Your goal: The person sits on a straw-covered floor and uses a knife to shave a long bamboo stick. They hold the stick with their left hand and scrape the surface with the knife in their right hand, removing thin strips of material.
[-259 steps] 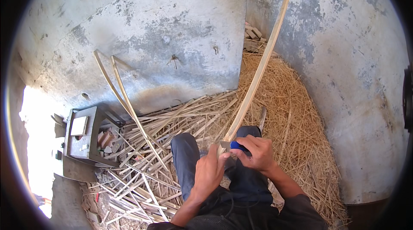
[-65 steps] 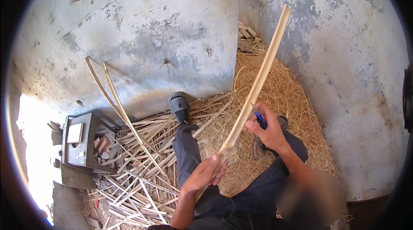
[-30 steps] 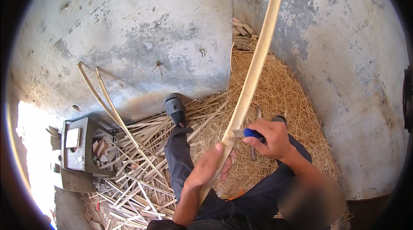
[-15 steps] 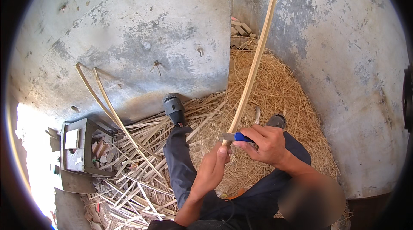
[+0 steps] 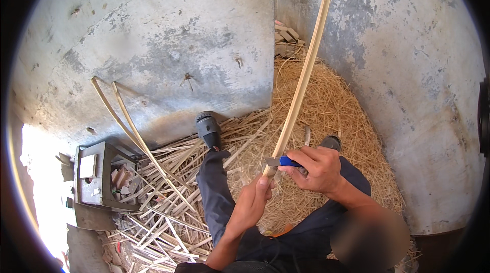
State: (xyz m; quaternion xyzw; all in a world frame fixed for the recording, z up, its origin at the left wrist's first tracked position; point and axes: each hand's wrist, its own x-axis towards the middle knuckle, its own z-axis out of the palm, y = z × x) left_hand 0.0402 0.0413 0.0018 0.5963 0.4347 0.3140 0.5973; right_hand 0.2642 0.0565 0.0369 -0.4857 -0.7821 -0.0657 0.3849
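Note:
A long, pale bamboo strip (image 5: 301, 86) slants up and away from me, its far end near the right wall. My left hand (image 5: 251, 202) is closed round its near end, thumb on top. In my right hand (image 5: 319, 168) is a utility knife (image 5: 290, 161) with a blue handle, gripped with the fingers wrapped round it. Its short grey blade lies across the strip just beyond my left hand and touches it. The strip's lowest tip is hidden in my left fist.
Curly shavings (image 5: 332, 99) heap up in the corner between two worn walls. Split strips (image 5: 168, 222) litter the floor at left, beside a dark wooden box (image 5: 97, 171) of scraps. Two long strips (image 5: 148, 153) lean against the left wall. Bricks (image 5: 287, 34) lie at the back.
The far end of the bamboo strip sits slightly lower in view. Both hands keep nearly the same place and grip, with the blade still against the strip.

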